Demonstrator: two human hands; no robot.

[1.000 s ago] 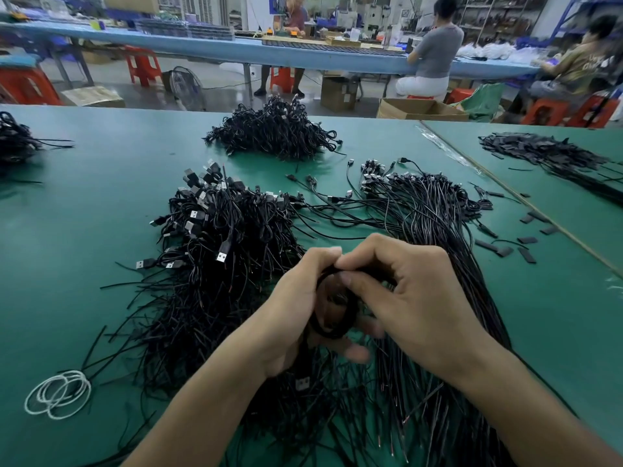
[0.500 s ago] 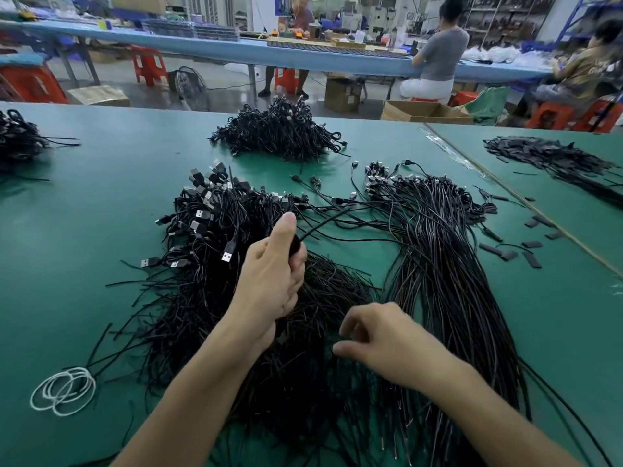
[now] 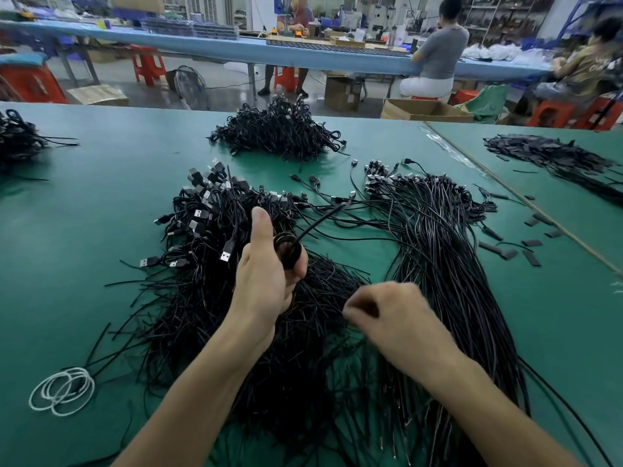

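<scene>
My left hand (image 3: 266, 274) is raised over the table and grips a small coiled black cable (image 3: 287, 248), thumb up; the coil's loose end sticks out up and to the right. My right hand (image 3: 387, 315) hovers lower, over a pile of cut black cables (image 3: 269, 332), with its fingers curled and pinched together; whether a wire sits between them I cannot tell. A heap of black USB cables with plugs (image 3: 209, 214) lies to the left. A long bundle of straight cables (image 3: 448, 257) runs down the right side.
The green table (image 3: 84, 230) also carries a heap of coiled cables (image 3: 279, 133) at the back, another heap (image 3: 17, 139) far left, white ties (image 3: 62, 390) near left, black sleeves (image 3: 532, 244) right. People sit at a bench behind.
My hands have come apart. The left one rose forward with the coiled cable and its coil now shows; the right one dropped towards the cut-cable pile and stays there.
</scene>
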